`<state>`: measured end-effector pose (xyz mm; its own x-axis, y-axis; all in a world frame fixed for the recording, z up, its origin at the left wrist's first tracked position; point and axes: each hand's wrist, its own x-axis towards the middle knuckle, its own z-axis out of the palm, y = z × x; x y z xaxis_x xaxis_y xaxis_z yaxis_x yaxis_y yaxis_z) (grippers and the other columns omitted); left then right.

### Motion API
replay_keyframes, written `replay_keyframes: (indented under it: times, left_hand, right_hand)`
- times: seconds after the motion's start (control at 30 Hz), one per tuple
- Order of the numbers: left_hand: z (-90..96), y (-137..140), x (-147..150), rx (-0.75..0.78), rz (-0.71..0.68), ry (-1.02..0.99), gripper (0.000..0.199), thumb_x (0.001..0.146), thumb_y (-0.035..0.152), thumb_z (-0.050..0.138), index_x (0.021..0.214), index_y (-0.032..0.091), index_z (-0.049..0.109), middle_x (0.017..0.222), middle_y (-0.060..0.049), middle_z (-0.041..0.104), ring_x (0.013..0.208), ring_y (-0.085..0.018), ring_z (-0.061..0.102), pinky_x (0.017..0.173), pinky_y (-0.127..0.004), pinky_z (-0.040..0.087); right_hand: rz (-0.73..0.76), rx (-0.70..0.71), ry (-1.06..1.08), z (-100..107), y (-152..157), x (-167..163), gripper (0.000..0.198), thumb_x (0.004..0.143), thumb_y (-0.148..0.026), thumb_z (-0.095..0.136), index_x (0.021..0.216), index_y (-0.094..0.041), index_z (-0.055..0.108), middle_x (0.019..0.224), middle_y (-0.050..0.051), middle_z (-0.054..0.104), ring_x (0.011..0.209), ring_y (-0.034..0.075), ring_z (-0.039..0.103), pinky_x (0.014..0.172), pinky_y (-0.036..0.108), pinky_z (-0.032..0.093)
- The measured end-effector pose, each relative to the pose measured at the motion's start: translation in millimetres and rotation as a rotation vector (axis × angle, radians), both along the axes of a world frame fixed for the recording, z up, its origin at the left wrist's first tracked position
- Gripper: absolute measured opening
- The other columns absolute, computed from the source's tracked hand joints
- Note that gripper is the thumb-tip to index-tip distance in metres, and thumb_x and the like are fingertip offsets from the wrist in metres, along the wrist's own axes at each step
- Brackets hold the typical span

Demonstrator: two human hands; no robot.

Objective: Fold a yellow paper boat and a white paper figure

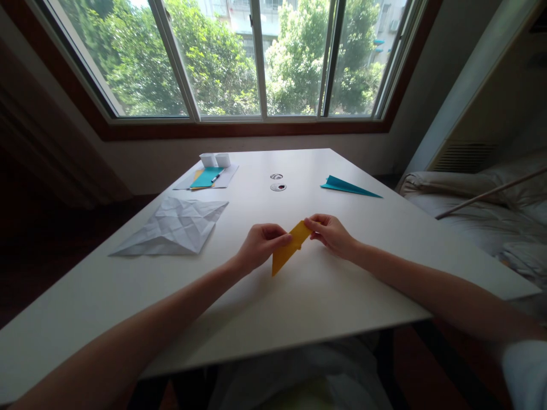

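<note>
A folded piece of yellow paper (285, 254) is held between both hands above the white table, tilted with a pointed end down toward me. My left hand (264, 245) pinches its left edge, thumb on top. At the upper right end, my right hand (330, 232) grips the paper between thumb and fingers. A small tab sticks out from its lower right edge. The fingers behind the paper are partly hidden.
On the white table (342, 285) lie a creased white sheet (175, 225) at left and a blue paper plane (348, 187) at right. Two round stickers (278, 187) lie mid-table. Far left are blue paper (207, 177), a pen (216, 178) and white folded boxes (208, 160).
</note>
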<state>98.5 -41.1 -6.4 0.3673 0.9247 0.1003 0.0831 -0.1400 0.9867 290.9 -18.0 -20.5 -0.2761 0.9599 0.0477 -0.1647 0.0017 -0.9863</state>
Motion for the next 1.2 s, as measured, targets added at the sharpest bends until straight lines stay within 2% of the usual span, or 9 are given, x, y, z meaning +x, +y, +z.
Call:
replay_keyframes:
  times: [0.1,0.23,0.3,0.43,0.53,0.77,0.87,1.03,1.2]
  left_hand:
    - [-2.1,2.7,-1.9,-0.007,-0.001,0.021,0.030,0.069,0.039,0.067,0.071,0.010,0.062,0.072,-0.007,0.069,0.064,-0.015,0.061,0.055,-0.021,0.044]
    - [-5.5,6.8,-4.9,-0.006,0.015,0.030,0.034,0.071,0.044,0.064,0.077,0.011,0.061,0.074,-0.006,0.068,0.062,-0.014,0.058,0.053,-0.021,0.042]
    - [-6.1,7.5,-6.2,-0.023,0.021,0.038,0.036,0.070,0.045,0.065,0.082,0.011,0.060,0.070,-0.004,0.066,0.057,-0.012,0.056,0.049,-0.019,0.038]
    - [-5.2,7.7,-9.3,-0.095,-0.016,0.070,0.040,0.067,0.045,0.068,0.087,0.012,0.058,0.068,-0.004,0.065,0.054,-0.011,0.054,0.045,-0.018,0.035]
    - [-3.3,9.0,-13.4,-0.122,-0.043,0.087,0.039,0.068,0.046,0.066,0.086,0.011,0.061,0.070,-0.004,0.065,0.057,-0.011,0.055,0.048,-0.019,0.037]
    - [9.8,11.9,-23.4,-0.065,-0.092,0.217,0.042,0.069,0.041,0.065,0.099,0.013,0.062,0.088,-0.007,0.064,0.066,-0.012,0.056,0.052,-0.022,0.042]
    - [8.8,13.8,-25.0,-0.028,-0.075,0.260,0.034,0.070,0.036,0.064,0.093,0.012,0.063,0.081,-0.006,0.063,0.064,-0.012,0.056,0.051,-0.021,0.042]
    - [-2.4,16.7,-26.3,0.024,0.024,0.364,0.023,0.075,0.031,0.052,0.078,0.012,0.065,0.054,0.000,0.057,0.048,-0.010,0.051,0.045,-0.019,0.038]
    - [-6.6,14.9,-24.5,0.100,0.081,0.508,0.024,0.073,0.030,0.051,0.076,0.014,0.068,0.044,0.002,0.054,0.042,-0.009,0.049,0.046,-0.019,0.037]
  right_hand:
    - [-0.045,0.168,-0.145,0.0,3.0,3.7,0.029,0.067,-0.043,0.067,0.071,-0.015,0.062,0.068,0.001,0.060,0.058,0.009,0.052,0.057,0.024,0.045]
    - [0.018,0.534,-0.443,4.6,4.5,13.4,0.043,0.070,-0.040,0.066,0.106,-0.019,0.059,0.092,0.004,0.065,0.071,0.014,0.059,0.066,0.030,0.050]
    - [0.040,0.647,-0.565,7.9,4.3,18.1,0.050,0.070,-0.038,0.066,0.116,-0.021,0.054,0.098,0.005,0.064,0.073,0.014,0.060,0.069,0.031,0.051]
    - [0.062,0.795,-0.656,14.4,2.8,22.6,0.037,0.074,-0.037,0.063,0.108,-0.022,0.061,0.098,0.006,0.065,0.081,0.017,0.061,0.070,0.030,0.050]
    - [0.109,0.817,-0.674,17.1,1.3,22.0,0.030,0.076,-0.038,0.060,0.100,-0.021,0.065,0.094,0.006,0.066,0.080,0.016,0.062,0.069,0.029,0.051]
    - [0.026,0.591,-0.794,12.7,2.8,21.5,0.033,0.077,-0.044,0.056,0.094,-0.018,0.066,0.088,0.005,0.068,0.074,0.016,0.062,0.067,0.029,0.050]
    - [0.052,0.555,-0.833,12.0,2.6,21.4,0.032,0.079,-0.044,0.054,0.093,-0.019,0.066,0.087,0.004,0.068,0.073,0.015,0.061,0.067,0.029,0.049]
    - [0.006,0.750,-0.918,9.9,-2.4,16.5,0.028,0.080,-0.036,0.054,0.101,-0.021,0.063,0.096,0.005,0.065,0.087,0.019,0.058,0.078,0.035,0.046]
    - [-0.031,0.959,-1.038,10.0,-5.8,8.3,0.035,0.076,-0.030,0.059,0.110,-0.021,0.058,0.106,0.009,0.059,0.100,0.022,0.051,0.085,0.038,0.042]
